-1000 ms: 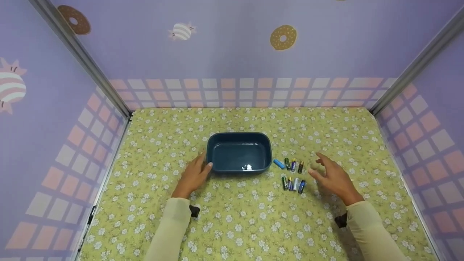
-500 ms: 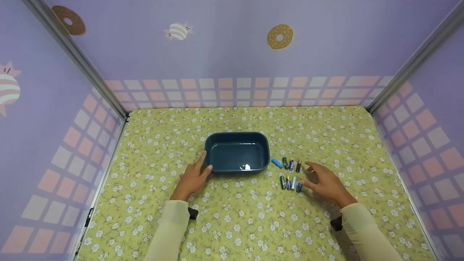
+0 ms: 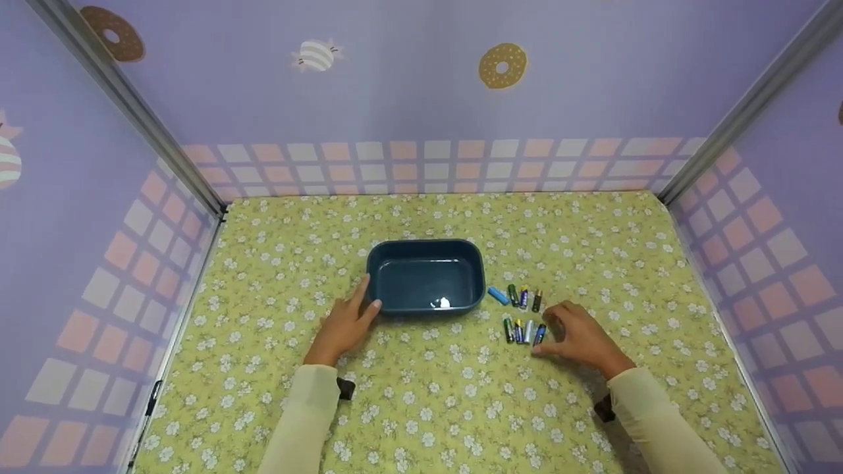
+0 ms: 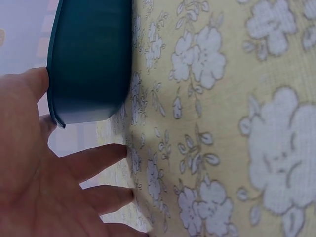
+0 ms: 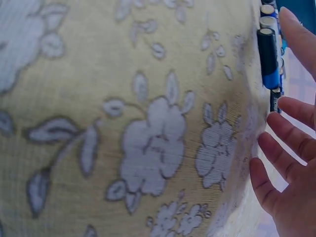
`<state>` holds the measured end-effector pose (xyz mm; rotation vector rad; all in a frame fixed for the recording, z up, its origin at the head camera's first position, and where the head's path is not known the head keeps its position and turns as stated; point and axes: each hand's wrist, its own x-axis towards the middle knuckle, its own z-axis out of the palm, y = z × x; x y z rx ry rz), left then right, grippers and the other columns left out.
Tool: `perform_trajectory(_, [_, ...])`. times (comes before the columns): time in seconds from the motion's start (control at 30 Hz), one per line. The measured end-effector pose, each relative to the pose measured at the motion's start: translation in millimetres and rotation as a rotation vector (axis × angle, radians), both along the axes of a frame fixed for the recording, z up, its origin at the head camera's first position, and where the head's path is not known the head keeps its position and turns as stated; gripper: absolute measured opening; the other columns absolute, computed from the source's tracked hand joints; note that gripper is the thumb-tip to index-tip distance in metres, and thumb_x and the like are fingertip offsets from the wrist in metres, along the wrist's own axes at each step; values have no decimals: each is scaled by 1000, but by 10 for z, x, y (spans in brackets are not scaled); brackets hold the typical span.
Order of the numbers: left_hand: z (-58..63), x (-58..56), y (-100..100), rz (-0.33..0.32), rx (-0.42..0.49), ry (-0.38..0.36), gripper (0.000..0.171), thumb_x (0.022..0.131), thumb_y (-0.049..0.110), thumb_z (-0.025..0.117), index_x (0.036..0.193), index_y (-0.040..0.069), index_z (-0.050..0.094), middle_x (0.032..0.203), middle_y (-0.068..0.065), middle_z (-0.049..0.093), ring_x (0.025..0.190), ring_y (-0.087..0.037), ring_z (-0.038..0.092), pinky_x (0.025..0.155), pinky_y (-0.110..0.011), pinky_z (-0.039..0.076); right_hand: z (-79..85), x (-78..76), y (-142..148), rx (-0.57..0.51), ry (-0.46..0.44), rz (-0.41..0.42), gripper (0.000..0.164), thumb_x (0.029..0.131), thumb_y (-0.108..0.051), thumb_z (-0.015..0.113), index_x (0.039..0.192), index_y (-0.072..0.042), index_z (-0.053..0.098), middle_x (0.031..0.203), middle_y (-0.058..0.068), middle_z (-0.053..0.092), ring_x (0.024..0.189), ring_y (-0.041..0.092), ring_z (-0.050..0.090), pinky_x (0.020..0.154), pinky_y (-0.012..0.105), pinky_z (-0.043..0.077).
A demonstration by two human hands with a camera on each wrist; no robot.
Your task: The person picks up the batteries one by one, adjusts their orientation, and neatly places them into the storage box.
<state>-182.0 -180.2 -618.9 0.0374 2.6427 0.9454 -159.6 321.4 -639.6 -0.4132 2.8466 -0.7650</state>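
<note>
Flowery tabletop is filling the bottom; fingers spread, left hand is touching the tub, right hand is nearing batteries, now in reach.

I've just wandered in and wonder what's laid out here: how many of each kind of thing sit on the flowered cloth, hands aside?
Batteries in the far row: 4
Batteries in the near row: 4
Dark blue tub: 1
Total: 9
</note>
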Motion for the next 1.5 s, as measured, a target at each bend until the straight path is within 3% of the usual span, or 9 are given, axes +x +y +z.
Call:
perform_trajectory(0.27, [49,16,-26,-9,-56,-13,75,100,77,27,161,50,-7,167,-25,23,152,-50,26,112,-83,13,-23,0,-40,10,40,21,73,69,-67,85,119,-17,65,121,4,56,111,26,54,88,52,51])
perform_trajectory(0.7, [77,27,-33,-19,-32,-51,73,100,76,28,158,55,-10,168,-25,17,153,-51,21,108,-87,6,-43,18,-29,55,70,40,52,79,-58,83,111,-20,67,118,0,57,107,21,53,85,45,51])
perform_trajectory(1.27, [62,-8,-35,-9,-9,-51,73,99,78,27,159,54,-8,170,-23,15,154,-51,15,108,-87,2,-24,-25,-1,11,63,16,49,81,-54,84,114,-21,67,118,-1,57,105,20,53,83,45,50])
perform_trajectory(1.5, [47,-2,-20,-28,-22,-43,75,99,77,28,160,52,-8,169,-19,20,155,-51,11,106,-89,2,-21,-4,24,-37,87,11,49,80,-53,85,112,-21,67,116,0,60,103,21,53,81,46,47])
